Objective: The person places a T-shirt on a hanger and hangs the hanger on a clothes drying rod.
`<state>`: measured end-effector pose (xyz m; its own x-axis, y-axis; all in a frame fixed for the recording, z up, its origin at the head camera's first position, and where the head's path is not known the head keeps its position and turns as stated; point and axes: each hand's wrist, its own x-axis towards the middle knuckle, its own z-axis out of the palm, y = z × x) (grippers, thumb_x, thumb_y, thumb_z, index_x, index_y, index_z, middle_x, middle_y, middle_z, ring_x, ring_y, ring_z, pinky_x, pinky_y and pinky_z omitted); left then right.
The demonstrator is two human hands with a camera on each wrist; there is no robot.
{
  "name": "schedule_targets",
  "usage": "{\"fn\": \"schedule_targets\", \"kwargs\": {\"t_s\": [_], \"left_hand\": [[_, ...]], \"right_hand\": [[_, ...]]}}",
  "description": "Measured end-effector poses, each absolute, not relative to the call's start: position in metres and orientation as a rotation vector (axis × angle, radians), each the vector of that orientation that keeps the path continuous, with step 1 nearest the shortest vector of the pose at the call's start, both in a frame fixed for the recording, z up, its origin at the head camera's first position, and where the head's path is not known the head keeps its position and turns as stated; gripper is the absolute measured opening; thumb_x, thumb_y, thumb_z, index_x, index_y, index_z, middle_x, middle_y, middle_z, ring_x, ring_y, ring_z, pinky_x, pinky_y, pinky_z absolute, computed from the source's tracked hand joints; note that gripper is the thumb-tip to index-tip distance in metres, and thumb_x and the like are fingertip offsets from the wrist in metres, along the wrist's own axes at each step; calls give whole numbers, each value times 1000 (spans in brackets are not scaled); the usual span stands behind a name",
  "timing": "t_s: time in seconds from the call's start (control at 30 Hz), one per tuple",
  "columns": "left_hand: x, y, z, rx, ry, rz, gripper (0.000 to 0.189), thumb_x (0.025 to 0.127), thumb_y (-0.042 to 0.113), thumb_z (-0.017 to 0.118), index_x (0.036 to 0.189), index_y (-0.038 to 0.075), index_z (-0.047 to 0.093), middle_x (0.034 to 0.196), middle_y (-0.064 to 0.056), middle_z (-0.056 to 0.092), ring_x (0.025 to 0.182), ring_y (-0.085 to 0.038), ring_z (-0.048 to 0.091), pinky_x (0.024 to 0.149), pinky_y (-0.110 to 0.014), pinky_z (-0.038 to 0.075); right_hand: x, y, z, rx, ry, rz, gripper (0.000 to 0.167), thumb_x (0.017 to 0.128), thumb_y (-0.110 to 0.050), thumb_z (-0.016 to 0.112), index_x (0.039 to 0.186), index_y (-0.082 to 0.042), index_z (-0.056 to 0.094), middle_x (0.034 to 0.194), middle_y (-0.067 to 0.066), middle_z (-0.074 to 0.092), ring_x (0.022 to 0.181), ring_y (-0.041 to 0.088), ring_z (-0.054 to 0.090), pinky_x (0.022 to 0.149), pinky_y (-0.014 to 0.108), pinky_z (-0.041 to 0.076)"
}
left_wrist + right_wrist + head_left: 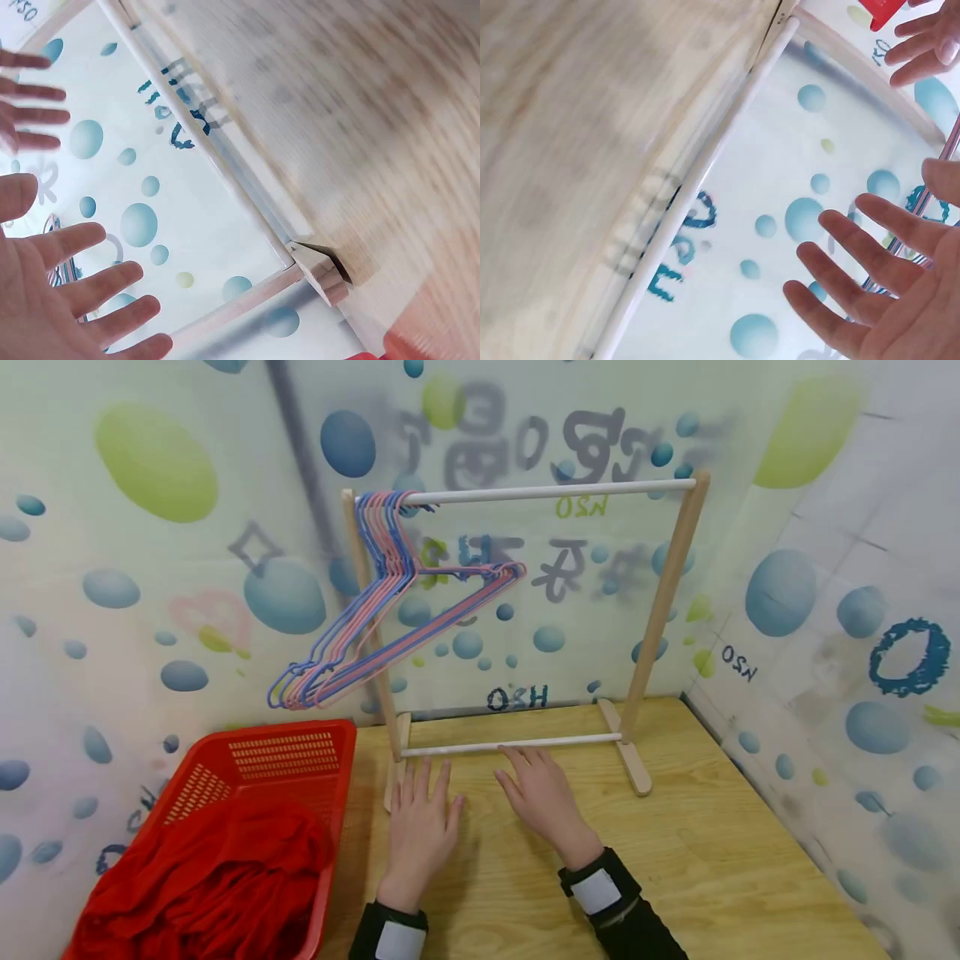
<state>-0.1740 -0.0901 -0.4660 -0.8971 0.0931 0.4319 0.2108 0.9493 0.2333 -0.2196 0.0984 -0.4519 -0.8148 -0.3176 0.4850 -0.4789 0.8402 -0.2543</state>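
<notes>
Both hands are held over the wooden table with fingers spread and nothing in them. The left hand (pixel 422 835) is near the left foot of a wooden clothes rack (pixel 660 610). Its fingers show straight and apart in the left wrist view. My right hand (pixel 542 793) reaches toward the rack's lower white bar (pixel 555 742), its fingertips overlapping that bar in the head view. Several pink and blue hangers (pixel 397 627) hang bunched at the left end of the upper white bar (pixel 555 492). To the left, a red basket (pixel 341 793) holds a heap of red cloth (pixel 225 877).
The wooden table (pixel 675 860) ends at a wall sheet (pixel 465 635) printed with bubbles and letters. At the rack's right side, a wooden foot (pixel 636 768) stands on the tabletop. The basket sits close beside the left forearm.
</notes>
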Motion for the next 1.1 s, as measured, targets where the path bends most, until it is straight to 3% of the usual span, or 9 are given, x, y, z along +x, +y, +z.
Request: {"fn": "schedule_targets", "kwargs": {"t_s": [0.33, 0.6, 1.1], "left_hand": [[-169, -95, -468, -208, -2655, -375, 51, 93, 36, 56, 136, 9, 50, 140, -20, 46, 126, -41, 43, 102, -57, 34], [-160, -105, -468, -167, -2664, -398, 53, 92, 34, 59, 135, 5, 49, 136, -22, 49, 125, -41, 44, 102, -54, 35], [-145, -121, -480, -187, -2487, -332, 54, 83, 27, 68, 129, 1, 55, 123, -25, 57, 108, -42, 55, 87, -53, 45]], "right_hand": [[-238, 70, -432, 649, -2533, 515, 36, 97, -33, 54, 118, -6, 63, 107, 15, 68, 99, 31, 64, 83, 44, 52], [-264, 44, -401, 676, -2458, 601, 31, 97, -30, 53, 116, -7, 63, 95, 7, 70, 85, 25, 66, 70, 37, 54], [-295, -8, -354, 745, -2373, 628, 27, 99, -30, 50, 111, -12, 65, 84, 1, 71, 70, 12, 66, 58, 27, 51]]}}
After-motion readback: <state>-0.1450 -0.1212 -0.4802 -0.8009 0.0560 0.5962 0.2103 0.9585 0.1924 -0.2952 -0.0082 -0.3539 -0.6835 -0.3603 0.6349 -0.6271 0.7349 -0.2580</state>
